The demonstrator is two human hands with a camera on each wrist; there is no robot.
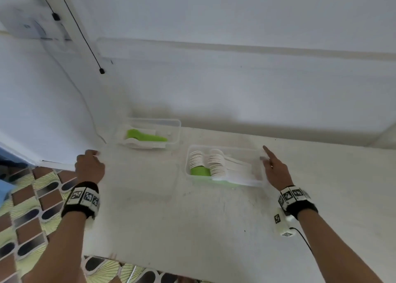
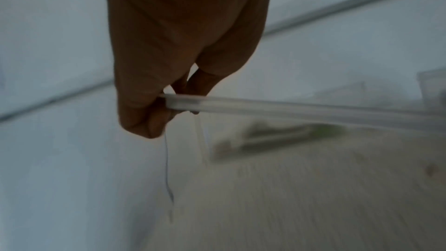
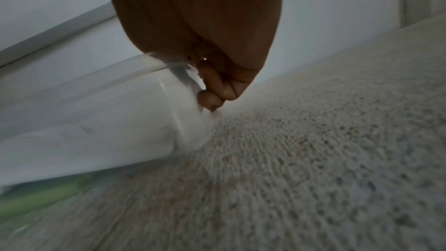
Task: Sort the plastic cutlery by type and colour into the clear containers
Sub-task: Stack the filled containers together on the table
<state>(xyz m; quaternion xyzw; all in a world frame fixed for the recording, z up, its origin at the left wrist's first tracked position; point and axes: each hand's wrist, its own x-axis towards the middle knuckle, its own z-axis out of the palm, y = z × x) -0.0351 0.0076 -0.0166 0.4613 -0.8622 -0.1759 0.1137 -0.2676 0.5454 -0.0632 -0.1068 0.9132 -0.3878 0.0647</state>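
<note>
My left hand [image 1: 93, 154] pinches the rim of an empty clear container [image 1: 139, 175] at the table's left edge; the left wrist view shows the fingers [image 2: 154, 114] curled on that rim [image 2: 289, 108]. My right hand [image 1: 269, 161] grips the right end of a second clear container [image 1: 225, 148], index finger pointing out straight. It holds stacked white spoons [image 1: 216, 162] and green cutlery [image 1: 200, 171]. In the right wrist view the fingers [image 3: 212, 93] curl at its corner [image 3: 120, 112]. A third container [image 1: 176, 130] behind holds green cutlery [image 1: 145, 137] and white cutlery [image 1: 145, 145].
The white table [image 1: 192, 229] stands against a white wall. A black cable [image 1: 85, 36] hangs on the wall at the left, and a thin wire [image 1: 85, 107] runs down to the table corner. Patterned floor [image 1: 32, 207] shows left of the table.
</note>
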